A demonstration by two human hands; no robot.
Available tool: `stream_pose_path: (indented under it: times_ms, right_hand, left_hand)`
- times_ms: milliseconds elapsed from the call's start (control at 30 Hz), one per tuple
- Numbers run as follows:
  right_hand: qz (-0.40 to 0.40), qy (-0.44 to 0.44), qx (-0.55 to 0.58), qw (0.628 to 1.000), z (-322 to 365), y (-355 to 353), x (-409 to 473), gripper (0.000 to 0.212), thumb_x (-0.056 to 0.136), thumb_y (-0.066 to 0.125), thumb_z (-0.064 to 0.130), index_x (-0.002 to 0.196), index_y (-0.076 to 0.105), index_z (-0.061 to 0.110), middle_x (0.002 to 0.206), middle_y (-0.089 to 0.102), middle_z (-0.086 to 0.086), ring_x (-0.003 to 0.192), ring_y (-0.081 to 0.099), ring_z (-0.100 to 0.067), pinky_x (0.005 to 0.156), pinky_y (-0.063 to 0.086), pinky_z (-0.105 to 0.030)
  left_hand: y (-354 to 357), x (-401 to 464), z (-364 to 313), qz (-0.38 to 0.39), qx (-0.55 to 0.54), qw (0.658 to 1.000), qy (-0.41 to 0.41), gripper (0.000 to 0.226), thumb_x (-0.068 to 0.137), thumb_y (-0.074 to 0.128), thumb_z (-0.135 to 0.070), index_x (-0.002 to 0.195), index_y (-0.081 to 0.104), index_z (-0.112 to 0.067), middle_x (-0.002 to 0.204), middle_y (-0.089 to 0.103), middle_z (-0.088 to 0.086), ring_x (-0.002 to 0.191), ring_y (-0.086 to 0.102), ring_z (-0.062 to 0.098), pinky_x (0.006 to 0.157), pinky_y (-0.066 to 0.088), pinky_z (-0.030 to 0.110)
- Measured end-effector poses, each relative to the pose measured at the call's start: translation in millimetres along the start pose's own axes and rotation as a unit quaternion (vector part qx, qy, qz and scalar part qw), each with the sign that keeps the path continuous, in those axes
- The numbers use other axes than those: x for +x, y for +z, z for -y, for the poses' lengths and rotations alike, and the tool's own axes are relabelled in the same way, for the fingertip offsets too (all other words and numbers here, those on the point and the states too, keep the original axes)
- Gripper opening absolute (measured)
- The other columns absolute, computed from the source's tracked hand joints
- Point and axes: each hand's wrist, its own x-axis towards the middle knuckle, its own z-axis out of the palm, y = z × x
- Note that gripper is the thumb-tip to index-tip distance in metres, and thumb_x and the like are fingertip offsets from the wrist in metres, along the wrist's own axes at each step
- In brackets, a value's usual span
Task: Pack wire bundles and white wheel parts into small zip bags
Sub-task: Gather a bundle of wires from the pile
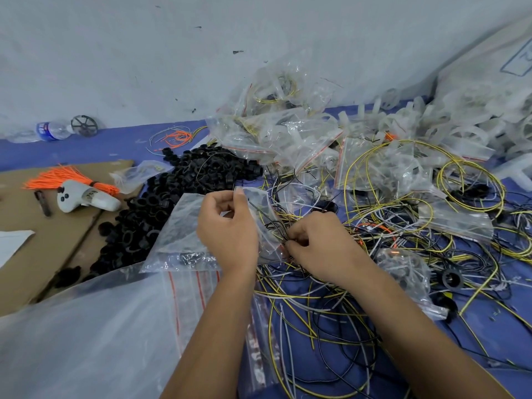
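Observation:
My left hand (227, 226) pinches the top of a small clear zip bag (263, 217) and holds it upright above the blue table. My right hand (315, 240) pinches a bundle of thin black wires (277, 227) at the bag's lower edge, where the wires show through the plastic. Loose yellow, white and black wires (316, 306) lie tangled under and around both hands. White wheel parts (460, 128) are heaped at the back right. Filled zip bags (276, 122) are piled behind the hands.
A pile of black plastic rings (161, 208) lies left of my hands, beside cardboard (43, 240) holding orange ties (66, 180) and a white controller (86, 198). Empty zip bags (190, 289) and a large plastic sheet (86, 335) lie at the front left. A water bottle (51, 131) lies by the wall.

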Motion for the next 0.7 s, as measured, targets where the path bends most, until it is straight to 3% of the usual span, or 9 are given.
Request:
stream_pose_path:
  times_ms: [100, 200, 300, 400, 467, 633, 700]
  right_hand:
    - [-0.005, 0.002, -0.03, 1.0, 4, -1, -1, 0.028, 0.089, 0.06, 0.013, 0.066, 0.058, -0.001, 0.059, 0.055, -0.021, 0.052, 0.034, -0.023, 0.052, 0.042, -0.036]
    - [-0.019, 0.014, -0.049, 0.999, 5, -1, -1, 0.03, 0.09, 0.059, 0.014, 0.063, 0.057, 0.001, 0.056, 0.053, -0.017, 0.052, 0.042, -0.027, 0.053, 0.044, -0.036]
    - [-0.045, 0.002, -0.03, 0.999, 6, 0, 0, 0.026, 0.09, 0.059, 0.014, 0.065, 0.061, 0.007, 0.057, 0.056, -0.01, 0.056, 0.052, -0.026, 0.053, 0.044, -0.033]
    - [-0.081, -0.031, 0.081, 0.993, 8, 1, 0, 0.026, 0.085, 0.06, 0.004, 0.065, 0.065, 0.019, 0.055, 0.062, 0.001, 0.053, 0.059, -0.012, 0.05, 0.041, -0.022]
    - [-0.088, -0.033, 0.135, 0.986, 9, 1, 2, 0.036, 0.079, 0.055, -0.004, 0.06, 0.059, 0.025, 0.053, 0.063, -0.001, 0.051, 0.06, -0.012, 0.05, 0.046, -0.027]
    - [-0.017, -0.005, 0.32, 0.947, 9, 5, 13, 0.042, 0.089, 0.046, -0.011, 0.066, 0.066, 0.019, 0.051, 0.059, 0.004, 0.046, 0.05, -0.008, 0.047, 0.038, -0.026]
    - [0.002, -0.007, 0.367, 0.93, 13, 3, 19, 0.046, 0.097, 0.044, -0.009, 0.07, 0.07, 0.018, 0.059, 0.065, 0.005, 0.053, 0.056, -0.008, 0.051, 0.043, -0.027]
  left_hand:
    - [-1, -1, -2, 0.006, -0.005, 1.0, 0.015, 0.018, 0.094, 0.072, -0.027, 0.082, 0.064, -0.016, 0.069, 0.062, -0.012, 0.061, 0.057, -0.001, 0.057, 0.042, 0.011]
    - [-2, -3, -6, 0.016, -0.015, 0.998, 0.058, 0.018, 0.094, 0.071, -0.025, 0.082, 0.063, -0.015, 0.067, 0.061, -0.014, 0.06, 0.056, 0.003, 0.057, 0.043, 0.014]
    - [-1, -10, -11, 0.077, 0.0, 0.988, 0.134, 0.015, 0.093, 0.071, -0.024, 0.082, 0.061, -0.02, 0.068, 0.061, -0.012, 0.057, 0.057, 0.008, 0.053, 0.046, 0.024]
    - [1, -19, -15, 0.151, 0.035, 0.969, 0.19, 0.016, 0.09, 0.072, -0.033, 0.081, 0.06, -0.026, 0.062, 0.058, -0.006, 0.054, 0.057, 0.015, 0.05, 0.043, 0.029]
    - [1, -22, -17, 0.172, 0.047, 0.958, 0.225, 0.016, 0.09, 0.071, -0.035, 0.081, 0.062, -0.025, 0.061, 0.056, -0.007, 0.055, 0.056, 0.015, 0.051, 0.041, 0.024]
    - [0, -24, -19, 0.172, 0.057, 0.955, 0.236, 0.011, 0.087, 0.074, -0.023, 0.079, 0.067, -0.023, 0.061, 0.058, -0.01, 0.056, 0.056, 0.011, 0.053, 0.042, 0.021]
    - [0, -24, -20, 0.169, 0.06, 0.953, 0.243, 0.011, 0.087, 0.074, -0.02, 0.078, 0.069, -0.02, 0.063, 0.06, -0.011, 0.059, 0.057, 0.008, 0.055, 0.044, 0.022]
